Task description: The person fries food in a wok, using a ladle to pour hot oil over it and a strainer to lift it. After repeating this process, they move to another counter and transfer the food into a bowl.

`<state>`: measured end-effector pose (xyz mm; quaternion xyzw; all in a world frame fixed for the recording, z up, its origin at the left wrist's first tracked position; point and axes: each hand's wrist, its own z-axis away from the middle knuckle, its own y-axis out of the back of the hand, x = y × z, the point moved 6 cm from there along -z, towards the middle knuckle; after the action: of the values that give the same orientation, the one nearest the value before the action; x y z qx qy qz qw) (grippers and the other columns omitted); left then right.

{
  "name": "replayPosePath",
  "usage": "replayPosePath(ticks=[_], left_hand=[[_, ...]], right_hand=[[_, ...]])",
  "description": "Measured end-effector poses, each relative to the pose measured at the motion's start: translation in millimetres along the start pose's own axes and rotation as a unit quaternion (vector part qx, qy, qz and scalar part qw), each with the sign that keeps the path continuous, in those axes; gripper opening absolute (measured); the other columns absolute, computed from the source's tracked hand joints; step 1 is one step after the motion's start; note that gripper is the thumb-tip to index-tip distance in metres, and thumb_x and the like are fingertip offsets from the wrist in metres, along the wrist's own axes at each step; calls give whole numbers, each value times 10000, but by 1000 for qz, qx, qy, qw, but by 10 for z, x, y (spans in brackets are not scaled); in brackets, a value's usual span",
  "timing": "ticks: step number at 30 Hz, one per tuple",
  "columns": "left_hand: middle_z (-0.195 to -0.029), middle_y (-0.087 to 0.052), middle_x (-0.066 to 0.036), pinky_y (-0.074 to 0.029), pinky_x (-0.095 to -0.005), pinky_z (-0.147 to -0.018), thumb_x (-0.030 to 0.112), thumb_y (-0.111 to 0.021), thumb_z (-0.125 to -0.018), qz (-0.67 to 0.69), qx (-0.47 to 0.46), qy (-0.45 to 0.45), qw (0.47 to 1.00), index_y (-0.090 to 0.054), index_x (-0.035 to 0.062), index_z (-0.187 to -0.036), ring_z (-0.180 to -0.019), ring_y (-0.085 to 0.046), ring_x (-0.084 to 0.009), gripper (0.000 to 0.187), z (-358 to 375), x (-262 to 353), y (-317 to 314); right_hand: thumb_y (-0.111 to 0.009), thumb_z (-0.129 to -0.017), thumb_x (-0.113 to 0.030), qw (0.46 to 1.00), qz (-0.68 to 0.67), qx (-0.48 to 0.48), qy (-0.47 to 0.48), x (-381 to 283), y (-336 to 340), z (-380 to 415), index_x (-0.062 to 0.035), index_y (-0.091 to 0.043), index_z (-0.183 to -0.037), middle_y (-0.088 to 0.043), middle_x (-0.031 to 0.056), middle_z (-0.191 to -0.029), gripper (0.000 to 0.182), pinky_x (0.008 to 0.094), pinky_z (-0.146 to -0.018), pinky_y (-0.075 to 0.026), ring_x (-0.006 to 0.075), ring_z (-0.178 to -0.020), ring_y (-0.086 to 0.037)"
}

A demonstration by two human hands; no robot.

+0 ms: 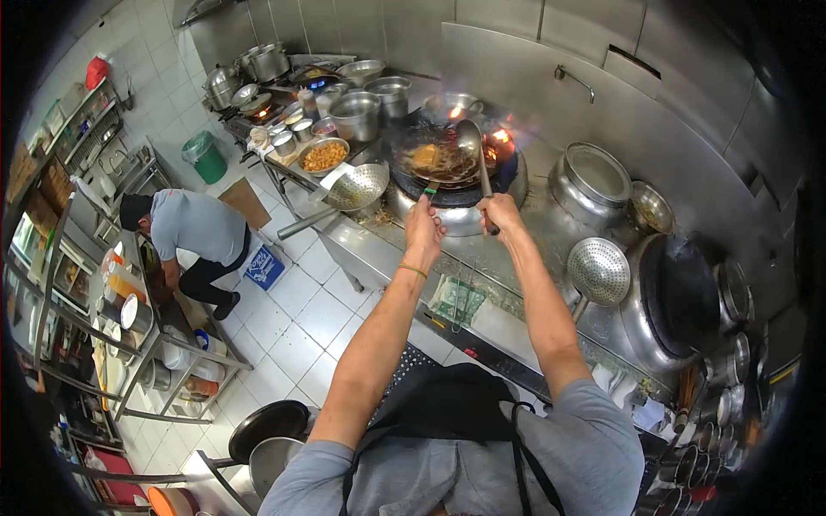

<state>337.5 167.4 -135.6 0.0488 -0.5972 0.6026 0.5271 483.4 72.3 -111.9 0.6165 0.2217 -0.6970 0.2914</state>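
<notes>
A wok (409, 172) with dark, bubbling contents and an orange-brown piece of food (428, 156) sits over the burner, with flames at its right edge. My left hand (424, 228) is closed on the wok's handle, which has a green part (432, 188) just beyond my fingers. My right hand (501, 213) grips the long handle of a metal ladle (470, 136), whose bowl is over the wok's right side.
A perforated strainer (360, 187) lies left of the wok, beside a bowl of orange cubes (323, 156) and metal pots (354, 116). Another strainer (599, 271) and a lidded pot (592, 176) are right. A person (194, 228) bends over at the far left.
</notes>
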Motion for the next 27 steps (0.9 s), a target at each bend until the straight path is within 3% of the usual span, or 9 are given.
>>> replayPosePath(ticks=[2,4,8,13,22,27], left_hand=[[-690,-418,43,-344,-266,-455,332,-467,-887,-20,-10,-18,1000,-436,137,-803,-545,-405,-90,214,39,26,-9],[-675,-422,28,-356,-265,-453,363,-449,-881,22,-9,-15,1000,-432,128,-820,-537,-413,-87,243,31,22,-9],[-640,-421,15,-360,-261,-443,340,-443,-877,58,-8,-11,998,-430,115,-784,-507,-406,-97,244,4,57,22],[-552,-402,-6,-357,-275,-421,252,-409,-864,-3,22,-66,998,-414,90,-697,-452,-387,-114,233,-157,294,44],[-545,-427,-18,-383,-261,-411,245,-407,-861,-49,6,-102,994,-420,84,-677,-440,-408,-118,245,-193,463,77],[-584,-432,-20,-397,-279,-448,218,-431,-854,-39,-4,-90,995,-419,83,-714,-491,-423,-120,195,-184,429,103]], right_hand=[[-536,-712,-31,997,-57,-17,-53,62,82,-56,-16,-483,-674,-470,49,-503,67,257,-313,-338,121,-366,-432],[-545,-731,-42,920,-355,-79,-143,162,99,-124,-9,-487,-739,-473,44,-523,67,247,-334,-340,126,-399,-451],[-538,-742,-34,860,-460,-148,-165,77,128,-54,-18,-460,-717,-473,29,-555,83,221,-329,-330,97,-405,-439],[-531,-745,-31,863,-464,-153,-130,-67,130,-1,-1,-465,-741,-466,23,-561,72,214,-329,-332,86,-414,-444],[-548,-738,-32,883,-415,-201,-90,-185,-78,-103,-30,-464,-745,-480,27,-573,84,220,-330,-339,92,-413,-446],[-548,-727,-28,942,-295,-137,-85,-261,-159,-21,-34,-475,-711,-484,46,-555,75,244,-310,-347,109,-393,-457]])
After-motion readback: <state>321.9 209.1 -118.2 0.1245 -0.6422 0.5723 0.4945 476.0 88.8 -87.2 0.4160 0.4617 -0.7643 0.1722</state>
